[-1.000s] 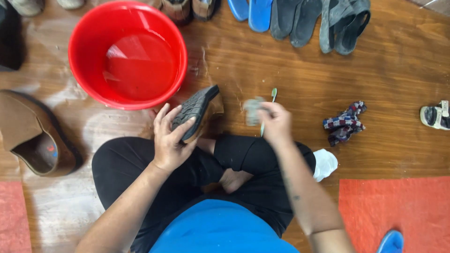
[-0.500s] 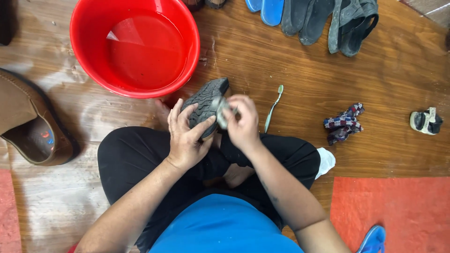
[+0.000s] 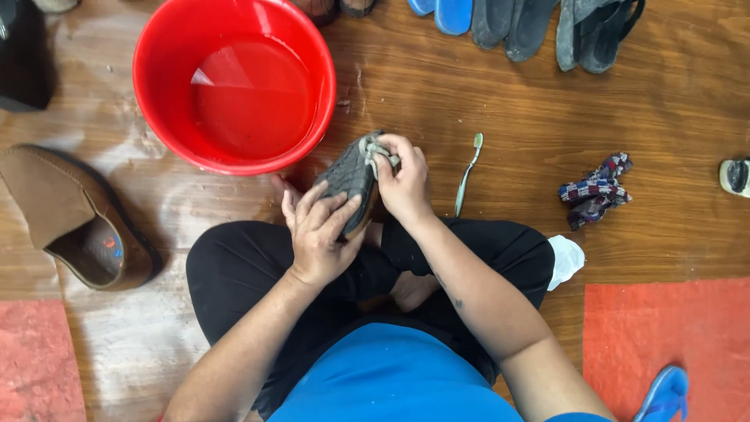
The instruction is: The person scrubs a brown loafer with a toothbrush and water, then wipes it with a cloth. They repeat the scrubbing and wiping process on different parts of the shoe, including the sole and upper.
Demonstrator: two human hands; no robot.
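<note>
I sit cross-legged on a wooden floor. My left hand (image 3: 319, 233) grips a dark grey shoe (image 3: 344, 173) from below, sole turned up. My right hand (image 3: 405, 178) presses a small crumpled greyish cloth (image 3: 375, 150) against the toe end of that sole. A toothbrush (image 3: 466, 173) with a pale green head lies on the floor just right of my right hand. A red bucket (image 3: 150, 87) holding some water stands directly beyond the shoe.
A brown shoe (image 3: 74, 215) lies at the left. A checked cloth bundle (image 3: 595, 190) sits at the right, with a white rag (image 3: 564, 260) by my knee. Several sandals (image 3: 531, 23) line the far edge. Red mats (image 3: 664, 336) flank me. A blue slipper (image 3: 662, 395) lies bottom right.
My right hand left the toothbrush on the floor, brought the cloth to the shoe, and now rubs near the toe end. The view has shifted slightly.
</note>
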